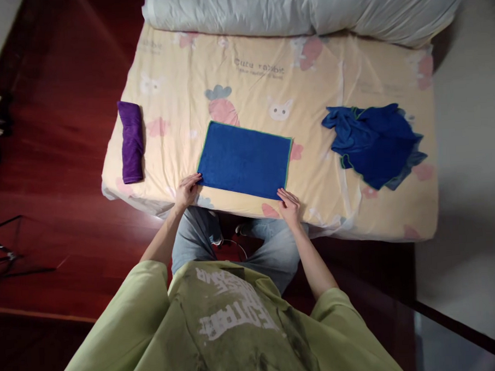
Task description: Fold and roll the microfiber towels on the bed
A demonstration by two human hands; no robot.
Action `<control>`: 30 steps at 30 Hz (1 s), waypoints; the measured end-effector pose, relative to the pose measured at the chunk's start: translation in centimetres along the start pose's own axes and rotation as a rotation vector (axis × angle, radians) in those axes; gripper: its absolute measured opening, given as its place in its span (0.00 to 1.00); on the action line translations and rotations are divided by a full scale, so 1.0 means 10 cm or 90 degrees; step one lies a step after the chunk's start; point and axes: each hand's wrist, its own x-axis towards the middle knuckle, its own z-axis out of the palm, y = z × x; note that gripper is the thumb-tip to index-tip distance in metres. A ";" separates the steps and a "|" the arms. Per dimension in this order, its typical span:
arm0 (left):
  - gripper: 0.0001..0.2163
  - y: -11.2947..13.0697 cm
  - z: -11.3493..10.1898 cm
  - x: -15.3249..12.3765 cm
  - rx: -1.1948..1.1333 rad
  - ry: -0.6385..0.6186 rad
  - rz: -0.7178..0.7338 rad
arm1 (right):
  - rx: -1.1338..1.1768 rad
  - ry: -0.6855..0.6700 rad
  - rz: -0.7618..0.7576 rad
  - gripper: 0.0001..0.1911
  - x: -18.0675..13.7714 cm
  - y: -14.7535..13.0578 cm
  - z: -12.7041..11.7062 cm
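A blue towel point(245, 158) with green edging lies flat as a rectangle on the bed, slightly tilted, its near edge toward me. My left hand point(187, 189) is at its near left corner, fingers together and closed on the cloth. At the near right corner, my right hand point(289, 204) pinches the edge; its thumb is mostly hidden. To the right is a crumpled heap of blue cloth point(379, 144), also green-edged, touched by neither hand. A purple rolled towel point(131, 142) lies lengthwise at the bed's left side.
The bed has a yellow sheet point(178, 101) printed with rabbits and carrots. A pale grey quilt point(240, 11) is bunched along its far side. Black thin legs of a stand point(10, 255) rest on the dark red floor point(65, 133) at left. A pale wall point(471, 143) borders the right.
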 end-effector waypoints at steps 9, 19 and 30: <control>0.18 0.08 -0.07 0.09 -0.071 0.002 -0.075 | 0.134 0.010 0.105 0.19 0.06 0.05 -0.02; 0.18 0.10 -0.02 0.46 0.050 0.015 -0.252 | 0.163 0.111 0.326 0.28 0.33 0.15 0.10; 0.16 0.12 0.03 0.61 0.182 -0.033 -0.316 | 0.160 0.126 0.345 0.34 0.45 0.07 0.11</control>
